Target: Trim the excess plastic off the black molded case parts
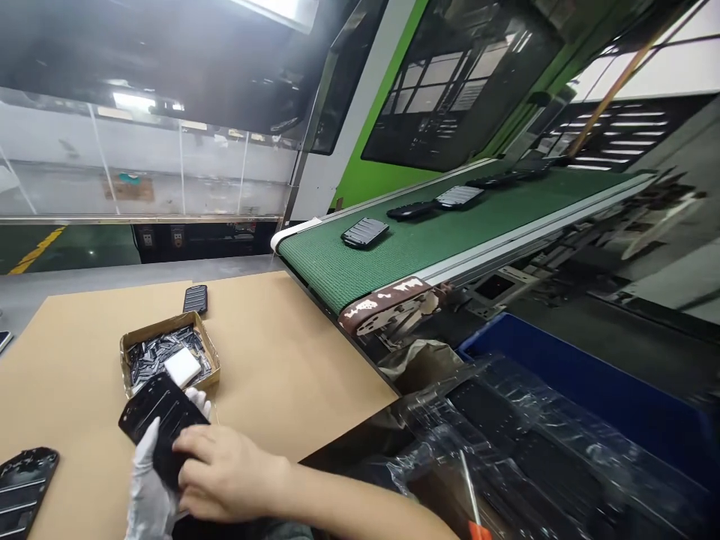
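A black ribbed plastic panel [160, 411] is tilted up over the cardboard at the lower left. My left hand [147, 487], in a white glove, grips it from below, with the thumb across its face and fingertips showing past the far edge. My right hand [225, 469], bare, has its fingers curled against the panel's near right side; whether they also pinch a small part is hidden. Just beyond the panel stands a shallow cardboard box [209, 351] full of small dark metal-like pieces [151, 358], with a white block [183, 366] lying on them.
Another black panel [25, 487] lies at the left edge, and a smaller one [196, 298] behind the box. Several panels ride on a green conveyor belt [331, 274]. To the right are a blue bin [540, 367], clear plastic wrap [444, 442] and an orange-handled tool [478, 529].
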A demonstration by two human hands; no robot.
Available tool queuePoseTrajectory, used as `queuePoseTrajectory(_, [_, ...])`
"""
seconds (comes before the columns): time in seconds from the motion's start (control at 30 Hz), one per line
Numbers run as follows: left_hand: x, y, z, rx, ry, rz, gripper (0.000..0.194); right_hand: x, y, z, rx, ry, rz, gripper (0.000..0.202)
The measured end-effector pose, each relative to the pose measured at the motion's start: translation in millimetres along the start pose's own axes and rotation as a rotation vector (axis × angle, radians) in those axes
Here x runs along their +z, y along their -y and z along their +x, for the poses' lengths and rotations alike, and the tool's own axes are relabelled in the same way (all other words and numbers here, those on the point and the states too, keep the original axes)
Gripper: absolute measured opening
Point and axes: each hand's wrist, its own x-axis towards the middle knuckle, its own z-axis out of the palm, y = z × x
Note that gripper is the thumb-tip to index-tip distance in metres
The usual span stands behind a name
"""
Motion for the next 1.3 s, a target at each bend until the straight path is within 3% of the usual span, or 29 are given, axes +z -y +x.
queuePoseTrajectory(0.07, [-4.6,-13.4,-9.9,-0.012,-0.042,-0.017,0.029,6.5,10.1,-6.3,-0.057,0.025,-0.011,0.016])
queuePoseTrajectory(0.17, [-5.7,-21.9,-27.3,0.025,-0.034,-0.083,0.029,-1.9,10.0,-12.8,0.18,-0.13,0.126,0.037])
queuePoseTrajectory(0.23, [-1.4,-22.9,-35.3,0.016,-0.005,-0.143,0.03,-4.3,7.9,-14.6,0.346,-0.158,0.339,0.06])
queuePoseTrajectory(0.3, [4.2,-23.7,-38.7,0.003,-0.027,-0.205,0.031,1.4,9.1,-14.6,0.418,-0.109,0.621,0.079])
queuePoseTrajectory(0.47, [2.5,-23.9,-41.0,0.014,-0.002,-0.255,0.031,31.8,26.9,-7.4,0.6,-0.166,1.082,0.097])
queuePoseTrajectory(0.6, [-17.3,-14.9,-44.5,0.234,-0.059,-0.051,0.014,47.5,33.2,1.3,0.706,-0.288,1.085,0.088])
queuePoseTrajectory(0.7, [-25.7,-9.5,-44.1,0.352,-0.11,0.011,0.008,48.8,29.4,4.4,0.689,-0.263,1.005,0.085])
queuePoseTrajectory(0.8, [-19.8,-8.9,-42.1,0.354,-0.072,-0.006,0.021,48.4,26.2,6.7,0.546,-0.213,0.818,0.077])
queuePoseTrajectory(0.97, [-1.9,-16.2,-41.5,0.439,-0.169,-0.228,0.021,65.3,32.6,16.7,0.303,-0.448,0.533,0.044])
queuePoseTrajectory(1.07, [2.2,-24.0,-43.8,0.399,-0.182,-0.32,0.024,76.7,38.9,23.3,0.313,-0.534,0.542,0.026])
queuePoseTrajectory(1.17, [1.9,-29.3,-46.8,0.396,-0.213,-0.345,0.027,80.6,44.0,29.6,0.331,-0.513,0.579,0.011])
queuePoseTrajectory(1.3, [1.2,-30.6,-50.7,0.412,-0.282,-0.378,0.026,82.7,49.9,39.6,0.393,-0.52,0.66,0.013])
